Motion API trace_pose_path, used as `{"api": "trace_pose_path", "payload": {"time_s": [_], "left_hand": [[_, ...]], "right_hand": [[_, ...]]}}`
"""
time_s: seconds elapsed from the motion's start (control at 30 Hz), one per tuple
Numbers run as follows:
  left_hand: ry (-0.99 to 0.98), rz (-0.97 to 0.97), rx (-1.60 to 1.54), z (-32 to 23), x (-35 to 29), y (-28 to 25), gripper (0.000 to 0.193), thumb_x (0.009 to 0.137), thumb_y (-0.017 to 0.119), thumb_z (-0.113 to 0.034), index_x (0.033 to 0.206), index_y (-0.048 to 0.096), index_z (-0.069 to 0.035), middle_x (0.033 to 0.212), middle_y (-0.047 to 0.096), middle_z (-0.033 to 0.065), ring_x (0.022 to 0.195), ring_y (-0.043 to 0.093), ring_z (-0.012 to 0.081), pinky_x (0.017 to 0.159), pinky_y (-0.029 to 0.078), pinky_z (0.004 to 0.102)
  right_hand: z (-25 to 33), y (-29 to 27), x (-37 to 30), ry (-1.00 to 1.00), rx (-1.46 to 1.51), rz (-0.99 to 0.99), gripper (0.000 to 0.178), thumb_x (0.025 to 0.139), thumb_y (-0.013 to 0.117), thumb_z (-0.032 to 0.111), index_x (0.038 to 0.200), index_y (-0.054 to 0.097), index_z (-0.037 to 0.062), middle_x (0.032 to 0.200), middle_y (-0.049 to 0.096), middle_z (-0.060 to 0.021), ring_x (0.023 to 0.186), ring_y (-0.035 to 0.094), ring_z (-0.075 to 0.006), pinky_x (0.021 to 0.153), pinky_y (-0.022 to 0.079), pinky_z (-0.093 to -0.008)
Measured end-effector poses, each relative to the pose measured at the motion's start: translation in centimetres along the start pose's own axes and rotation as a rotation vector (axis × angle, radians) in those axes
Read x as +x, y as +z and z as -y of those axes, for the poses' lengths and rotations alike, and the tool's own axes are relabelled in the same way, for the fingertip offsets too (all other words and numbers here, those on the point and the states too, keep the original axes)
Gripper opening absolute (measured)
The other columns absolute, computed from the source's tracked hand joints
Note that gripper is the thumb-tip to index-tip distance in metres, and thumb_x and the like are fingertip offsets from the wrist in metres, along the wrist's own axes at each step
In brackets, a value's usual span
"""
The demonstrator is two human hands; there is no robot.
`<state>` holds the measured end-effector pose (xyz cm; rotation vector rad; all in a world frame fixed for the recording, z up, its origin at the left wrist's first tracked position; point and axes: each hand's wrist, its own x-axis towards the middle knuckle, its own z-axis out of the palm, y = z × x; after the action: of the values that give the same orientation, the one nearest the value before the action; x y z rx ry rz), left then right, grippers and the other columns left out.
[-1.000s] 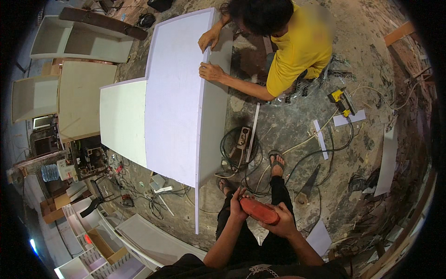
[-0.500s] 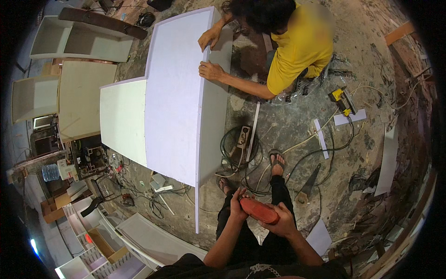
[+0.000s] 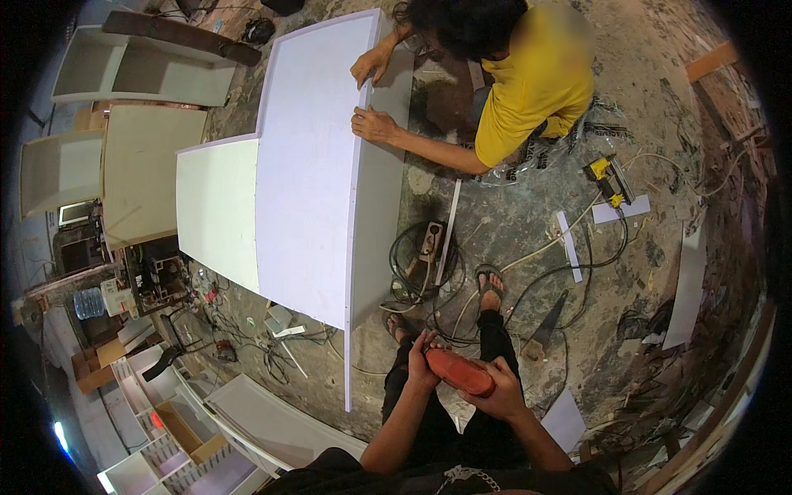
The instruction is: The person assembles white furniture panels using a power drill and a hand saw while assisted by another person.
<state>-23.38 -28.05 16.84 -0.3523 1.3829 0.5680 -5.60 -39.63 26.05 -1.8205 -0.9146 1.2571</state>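
A red, oblong thing with rounded ends [image 3: 459, 373] lies across my lap, gripped by both hands; its exact kind I cannot make out. At its left end, the fingers of my left hand [image 3: 422, 367] curl around it. My right hand [image 3: 502, 393] clasps the opposite end, thumb resting on top. Beyond my feet stands a large white cabinet panel structure [image 3: 305, 173] with a narrow edge strip [image 3: 351, 247] along its right side. A co-worker in a yellow shirt [image 3: 536, 91] crouches there, both hands pressed on that strip.
A black and yellow nail gun [image 3: 609, 180] lies on the floor at the right with its hose. Between my feet and the cabinet are coiled cables and a power strip [image 3: 431, 239]. A handsaw [image 3: 549, 326] rests right of my legs. White offcuts [image 3: 569, 246] are scattered about.
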Motion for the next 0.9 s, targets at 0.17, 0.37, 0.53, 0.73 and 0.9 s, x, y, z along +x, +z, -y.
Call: {"api": "trace_pose_path", "payload": {"time_s": [0.17, 0.37, 0.53, 0.73, 0.9], "left_hand": [[0.013, -0.004, 0.012, 0.0, -0.5, 1.2, 0.025, 0.097, 0.064, -0.031, 0.105, 0.060, -0.007, 0.067, 0.054, -0.0029, 0.066, 0.060, 0.0144, 0.091, 0.051, 0.0368], [0.042, -0.005, 0.006, -0.5, -0.9, 2.3, 0.026, 0.096, 0.064, -0.029, 0.107, 0.058, -0.007, 0.068, 0.053, -0.0033, 0.067, 0.060, 0.0144, 0.090, 0.051, 0.0368], [0.043, -0.009, 0.009, -0.4, -1.1, 2.5, 0.026, 0.097, 0.063, -0.029, 0.107, 0.059, -0.006, 0.070, 0.055, -0.0019, 0.069, 0.059, 0.0150, 0.091, 0.051, 0.0375], [0.005, 0.054, -0.141, -1.5, 0.3, -0.6, 0.025, 0.101, 0.058, -0.028, 0.107, 0.060, -0.004, 0.070, 0.054, 0.0011, 0.071, 0.058, 0.0175, 0.091, 0.051, 0.0379], [0.036, 0.093, -0.265, -3.6, -1.5, -1.6, 0.029, 0.104, 0.049, -0.027, 0.105, 0.064, -0.003, 0.068, 0.052, 0.0023, 0.070, 0.057, 0.0191, 0.090, 0.052, 0.0384]], "right_hand": [[0.0, -0.4, 0.9, -0.023, -0.018, 0.015, 0.068, 0.068, 0.090, 0.037, 0.119, 0.066, -0.0007, 0.094, 0.058, -0.0127, 0.083, 0.062, -0.0282, 0.074, 0.053, -0.0387], [0.2, -0.6, 1.9, -0.032, -0.010, 0.019, 0.067, 0.068, 0.090, 0.037, 0.118, 0.066, -0.0004, 0.092, 0.059, -0.0134, 0.082, 0.062, -0.0292, 0.074, 0.053, -0.0388], [1.0, -0.8, 2.4, -0.014, 0.001, 0.033, 0.066, 0.069, 0.089, 0.037, 0.118, 0.066, -0.0014, 0.093, 0.060, -0.0141, 0.083, 0.063, -0.0300, 0.075, 0.053, -0.0391], [2.3, -0.5, 3.1, 0.076, -0.071, 0.155, 0.069, 0.072, 0.087, 0.043, 0.126, 0.063, 0.0060, 0.105, 0.064, -0.0124, 0.095, 0.068, -0.0295, 0.082, 0.056, -0.0392], [3.6, 1.1, 4.0, 0.218, 0.113, 0.382, 0.084, 0.071, 0.088, 0.047, 0.137, 0.053, 0.0085, 0.126, 0.061, -0.0154, 0.113, 0.064, -0.0330, 0.098, 0.050, -0.0416]]}}
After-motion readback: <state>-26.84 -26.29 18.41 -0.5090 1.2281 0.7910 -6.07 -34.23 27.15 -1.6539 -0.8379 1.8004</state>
